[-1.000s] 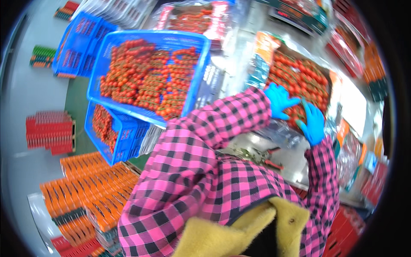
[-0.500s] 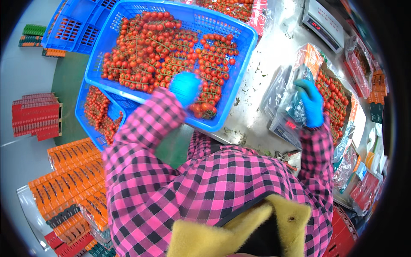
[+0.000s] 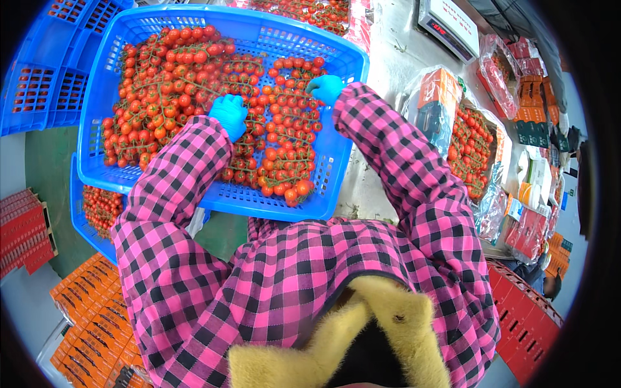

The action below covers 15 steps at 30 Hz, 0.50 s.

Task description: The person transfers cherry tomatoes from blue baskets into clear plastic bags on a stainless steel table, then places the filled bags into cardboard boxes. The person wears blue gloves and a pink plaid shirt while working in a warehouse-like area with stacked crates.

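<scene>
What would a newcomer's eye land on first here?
The large blue crate of red vine tomatoes, upper left of centre, stands out most. The blue-gloved left grip and right grip are over it. The pink-and-black checked jacket fills the lower middle.

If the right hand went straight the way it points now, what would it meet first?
The right hand would probably meet the tomatoes beside its fingers first; whether they touch now is unclear.
</scene>
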Tool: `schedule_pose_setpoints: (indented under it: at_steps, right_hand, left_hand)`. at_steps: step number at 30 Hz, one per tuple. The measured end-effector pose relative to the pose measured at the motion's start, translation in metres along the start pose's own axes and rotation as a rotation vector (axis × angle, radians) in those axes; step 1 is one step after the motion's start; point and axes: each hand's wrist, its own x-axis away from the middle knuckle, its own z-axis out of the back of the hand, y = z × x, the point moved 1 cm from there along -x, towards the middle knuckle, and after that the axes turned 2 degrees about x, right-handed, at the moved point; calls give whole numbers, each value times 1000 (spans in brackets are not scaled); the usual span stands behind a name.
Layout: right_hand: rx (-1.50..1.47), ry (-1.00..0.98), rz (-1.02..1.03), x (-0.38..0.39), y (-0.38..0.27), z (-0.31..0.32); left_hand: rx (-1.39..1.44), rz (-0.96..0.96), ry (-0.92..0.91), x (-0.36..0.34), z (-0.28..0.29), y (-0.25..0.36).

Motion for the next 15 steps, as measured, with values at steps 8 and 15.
schedule_pose_setpoints:
  at_steps: [8,15]
  right_hand:
    - [24,-460,1,-15,-12,-12]
    - [223,-369,178,10,-32,-36]
  left_hand:
    - [2478,349,222,62,45,-27]
    - [2885,7,571,117,60,-4]
